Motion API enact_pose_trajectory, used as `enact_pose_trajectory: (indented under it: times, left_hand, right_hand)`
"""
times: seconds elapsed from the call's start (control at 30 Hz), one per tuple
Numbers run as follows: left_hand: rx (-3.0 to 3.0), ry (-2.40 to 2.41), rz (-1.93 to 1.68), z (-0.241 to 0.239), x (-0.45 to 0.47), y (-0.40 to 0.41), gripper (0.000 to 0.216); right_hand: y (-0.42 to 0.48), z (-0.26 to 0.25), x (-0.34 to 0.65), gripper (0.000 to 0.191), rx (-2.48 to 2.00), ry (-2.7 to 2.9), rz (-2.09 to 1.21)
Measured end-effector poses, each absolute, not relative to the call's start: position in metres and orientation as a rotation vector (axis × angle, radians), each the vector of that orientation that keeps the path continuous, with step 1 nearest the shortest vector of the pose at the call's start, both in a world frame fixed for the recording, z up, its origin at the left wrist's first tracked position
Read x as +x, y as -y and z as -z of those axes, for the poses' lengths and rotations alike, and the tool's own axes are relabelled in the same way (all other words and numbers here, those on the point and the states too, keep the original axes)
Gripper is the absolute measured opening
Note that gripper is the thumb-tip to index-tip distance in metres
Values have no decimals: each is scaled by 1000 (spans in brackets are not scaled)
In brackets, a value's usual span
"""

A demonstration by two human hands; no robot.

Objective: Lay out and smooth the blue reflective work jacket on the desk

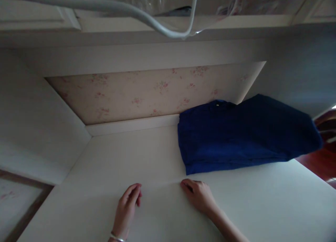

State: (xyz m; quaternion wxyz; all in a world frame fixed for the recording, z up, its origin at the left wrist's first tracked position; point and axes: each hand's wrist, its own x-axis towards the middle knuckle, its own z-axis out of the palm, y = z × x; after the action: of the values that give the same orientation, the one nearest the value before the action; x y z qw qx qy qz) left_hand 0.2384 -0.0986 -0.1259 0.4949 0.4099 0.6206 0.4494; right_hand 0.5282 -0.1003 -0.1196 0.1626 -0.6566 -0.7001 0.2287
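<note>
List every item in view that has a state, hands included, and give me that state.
Left hand: loosely curled shut, nothing visible held.
Right hand: curled shut, just short of the blue cloth.
Blue cloth: folded, lying on the white surface.
Bracelet: worn on the left wrist.
White tube: bent, crossing the top.

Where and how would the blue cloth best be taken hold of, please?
I'd probably pinch the blue cloth at its near left corner, coming from the front with the right hand: that corner juts toward the hand, uncovered and close by.
</note>
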Motion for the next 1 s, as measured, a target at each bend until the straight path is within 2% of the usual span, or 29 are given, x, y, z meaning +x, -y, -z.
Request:
enact_pose_trajectory:
  times: [0.43,1.0]
  left_hand:
    - [1056,-1467,-1086,122,240,98,44]
    - [1085,-1487,-1069,122,241,96,48]
  right_hand:
    - [103,126,527,35,-1879,1991,-632]
    - [103,126,526,32,-1863,1992,-652]
